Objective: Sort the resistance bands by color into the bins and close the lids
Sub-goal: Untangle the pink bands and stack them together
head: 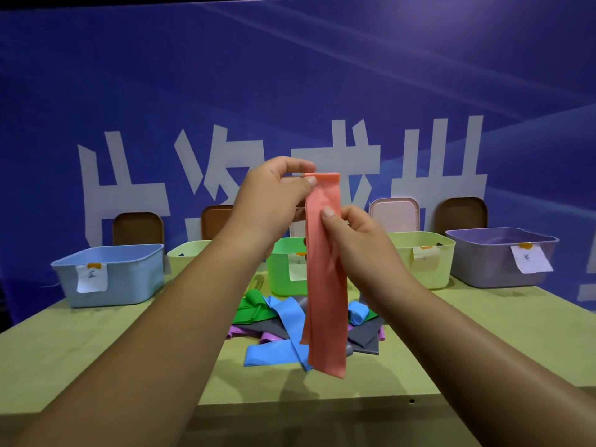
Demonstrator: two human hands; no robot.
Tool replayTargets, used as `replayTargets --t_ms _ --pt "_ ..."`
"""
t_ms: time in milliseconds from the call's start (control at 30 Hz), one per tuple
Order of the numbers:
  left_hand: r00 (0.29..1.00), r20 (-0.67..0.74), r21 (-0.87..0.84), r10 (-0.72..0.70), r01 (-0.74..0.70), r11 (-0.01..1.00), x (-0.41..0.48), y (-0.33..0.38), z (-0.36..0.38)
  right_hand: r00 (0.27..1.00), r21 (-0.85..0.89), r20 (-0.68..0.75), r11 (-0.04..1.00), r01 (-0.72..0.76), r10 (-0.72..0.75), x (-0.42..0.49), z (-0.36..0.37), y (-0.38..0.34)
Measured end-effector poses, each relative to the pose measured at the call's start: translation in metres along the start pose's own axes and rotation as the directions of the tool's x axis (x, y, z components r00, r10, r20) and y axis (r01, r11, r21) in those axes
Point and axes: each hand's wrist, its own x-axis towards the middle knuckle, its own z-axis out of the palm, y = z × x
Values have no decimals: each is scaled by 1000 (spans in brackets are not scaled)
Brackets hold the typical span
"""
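Hanging straight down above the desk, the red band is held by both hands. The left hand has a pinching grip on its top left corner, thumb against forefinger. The right hand pinches it just below, thumb on the front. The band's free end dangles over the near edge of the pile. Open bins line the far side.

table: pale yellow-green top, lighter front edge | small dark hole near front edge, right of centre | backdrop: blue, faint pale streaks, standing behind the table | large white characters across backdrop, partly hidden | paper slips: white, handwritten, orange-taped, unreadable
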Motion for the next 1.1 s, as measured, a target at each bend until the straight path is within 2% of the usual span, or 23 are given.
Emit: replayTargets --t_ms 200,333,467,600,733,900,1100 --pt "1000 -21 2 2 -2 1000 0 -8 -4 1000 -17 6 1000 -22 22 2 6 7" --pt "999 -35 -21 -1 1 1000 0 -12 -6 994 15 69 996 -85 84 -1 12 10" --pt "998 -62 17 16 -15 1000 1 -21 -11 993 32 99 997 -68 64 -7 16 15" --pt "997 -71 20 -26 27 999 1 -31 -16 993 59 90 995 -82 76 -11 18 19" --pt "996 -26 -32 -81 80 996 -6 -40 -18 992 16 88 996 -90 88 -11 21 24" --pt "994 -43 -65 -97 94 993 -8 -47 -19 991 -158 97 985 -70 86 -13 22 29" --pt "995 -41 -74 -95 92 993 -9 -48 -20 989 -104 113 991 -86 98 -16 26 33"
